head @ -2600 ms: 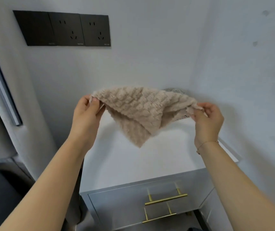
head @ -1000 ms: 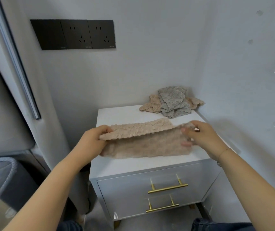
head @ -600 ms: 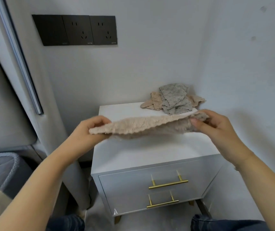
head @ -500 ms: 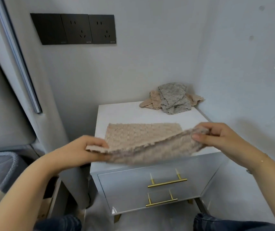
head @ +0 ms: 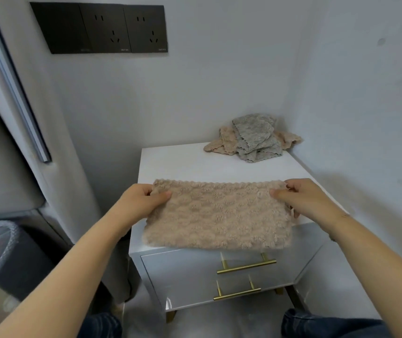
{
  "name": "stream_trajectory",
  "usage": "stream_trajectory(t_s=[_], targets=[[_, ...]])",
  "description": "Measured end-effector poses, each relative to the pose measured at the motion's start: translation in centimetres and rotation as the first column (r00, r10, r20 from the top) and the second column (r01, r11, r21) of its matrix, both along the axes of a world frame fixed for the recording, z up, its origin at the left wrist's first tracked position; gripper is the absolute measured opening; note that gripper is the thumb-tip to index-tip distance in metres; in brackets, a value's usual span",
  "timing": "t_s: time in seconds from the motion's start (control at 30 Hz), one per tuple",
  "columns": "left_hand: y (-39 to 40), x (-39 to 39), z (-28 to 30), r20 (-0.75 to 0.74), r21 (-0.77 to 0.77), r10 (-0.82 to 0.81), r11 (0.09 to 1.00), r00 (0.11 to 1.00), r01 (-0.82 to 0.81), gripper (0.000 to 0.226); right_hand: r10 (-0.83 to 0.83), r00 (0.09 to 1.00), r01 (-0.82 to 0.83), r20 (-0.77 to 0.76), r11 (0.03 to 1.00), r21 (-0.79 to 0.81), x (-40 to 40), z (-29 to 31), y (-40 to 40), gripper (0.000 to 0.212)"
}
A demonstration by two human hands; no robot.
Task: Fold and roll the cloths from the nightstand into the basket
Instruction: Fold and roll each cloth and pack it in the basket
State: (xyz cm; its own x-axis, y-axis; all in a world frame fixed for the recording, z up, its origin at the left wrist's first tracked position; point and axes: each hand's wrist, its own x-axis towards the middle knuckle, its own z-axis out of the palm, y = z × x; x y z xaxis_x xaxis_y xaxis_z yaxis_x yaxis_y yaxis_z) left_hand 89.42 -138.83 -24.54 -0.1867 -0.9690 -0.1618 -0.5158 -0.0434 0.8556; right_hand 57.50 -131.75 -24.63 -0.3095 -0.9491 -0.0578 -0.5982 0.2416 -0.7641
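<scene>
Beige fluffy cloth [head: 217, 215] folded to a wide rectangle, flat on my white nightstand [head: 182, 164] at 6 o'clock, near edge overhanging the front, crumpled grey cloth [head: 256, 140] atop another beige cloth [head: 219, 143] at 1 o'clock, dark grey basket [head: 7, 250] on the floor at 8 o'clock

Pinching beige cloth [head: 217, 215] flat on nightstand [head: 185, 164], left hand [head: 141, 201], right hand [head: 302, 198]; cloth pile [head: 253, 140] behind.
</scene>
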Motion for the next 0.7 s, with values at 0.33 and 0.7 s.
stream_trajectory(t_s=[0.33,0.7], targets=[[-1.5,-2.3,-2.2,0.461,-0.272,0.178,0.961,0.869,-0.053,0.034,-0.022,0.947,-0.007,-0.322,0.996,-0.089,0.5,-2.4,-2.0,0.044],[-2.8,-3.6,-3.3,0.586,-0.332,0.211,0.943,0.782,-0.006,0.031,-0.06,0.905,0.039,-0.422,0.998,-0.059,0.6,-2.9,-2.4,0.021]])
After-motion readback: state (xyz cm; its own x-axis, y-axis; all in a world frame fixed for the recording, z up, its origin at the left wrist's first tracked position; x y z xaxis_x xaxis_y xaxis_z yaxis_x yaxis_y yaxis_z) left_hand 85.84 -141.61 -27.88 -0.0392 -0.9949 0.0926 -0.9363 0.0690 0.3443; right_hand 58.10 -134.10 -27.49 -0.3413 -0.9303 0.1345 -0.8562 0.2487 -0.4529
